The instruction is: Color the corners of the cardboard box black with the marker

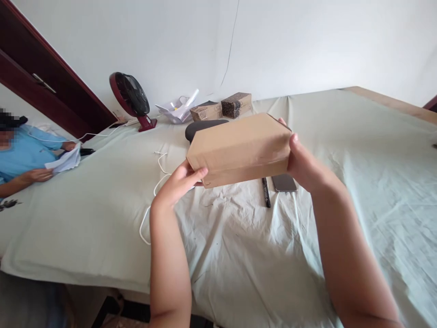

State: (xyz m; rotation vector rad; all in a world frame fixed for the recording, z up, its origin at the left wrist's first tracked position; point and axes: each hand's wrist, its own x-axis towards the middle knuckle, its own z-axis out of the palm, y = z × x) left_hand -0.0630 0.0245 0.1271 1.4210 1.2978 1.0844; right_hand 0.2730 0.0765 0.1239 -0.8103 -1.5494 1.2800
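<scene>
I hold a plain brown cardboard box [239, 148] up above the cloth-covered table [102, 218]. My left hand [180, 182] grips its lower left corner, thumb on the front edge. My right hand [302, 161] clasps the right end, fingers wrapped behind it. Under the box lie a black pen [266, 192] and a dark phone [284, 183] on the cloth. A dark rounded object [201, 126] shows partly behind the box.
A red desk fan [131, 96], white plastic wrapping [177, 109] and two patterned boxes [221, 107] stand at the far edge by the wall. A white cable [155, 189] trails across the cloth. At left a person in blue holds white paper [64, 160].
</scene>
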